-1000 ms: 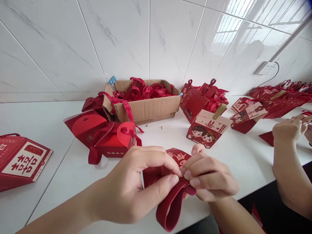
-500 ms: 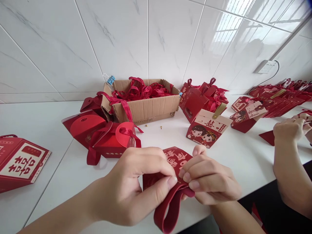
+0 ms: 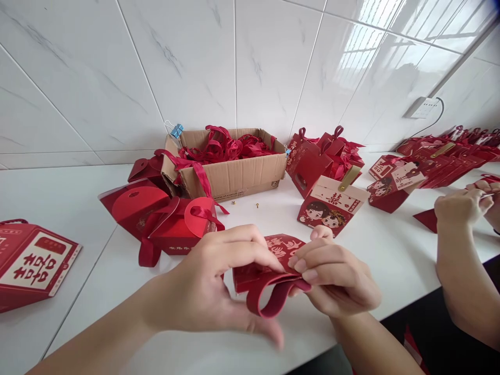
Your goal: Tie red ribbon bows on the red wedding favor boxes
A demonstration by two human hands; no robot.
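A red gift box [image 3: 284, 246] with pale lettering is tilted in front of me, a dark red strap loop [image 3: 281, 299] at its near edge. My right hand [image 3: 341, 276] pinches that edge at the end of the strap. Beside it, my left hand [image 3: 203, 284] has its thumb spread well away, blurred a little, while its index fingertip touches the box by the strap. The right thumb is mostly hidden. Beyond my hands lie small brass-coloured fasteners [image 3: 257, 205] on the white table [image 3: 250, 221].
A cardboard box [image 3: 250, 174] of red ribbons stands against the tiled wall. Red boxes [image 3: 175, 224] with ribbons are at its left, another box [image 3: 39, 260] farther left. A couple-printed box [image 3: 332, 205] stands right, near a co-worker's hand [image 3: 461, 205] and a row of red boxes.
My left thumb has let go of the strap and swung down and away. The strap loop has risen and opened wider. My right hand keeps its pinch.
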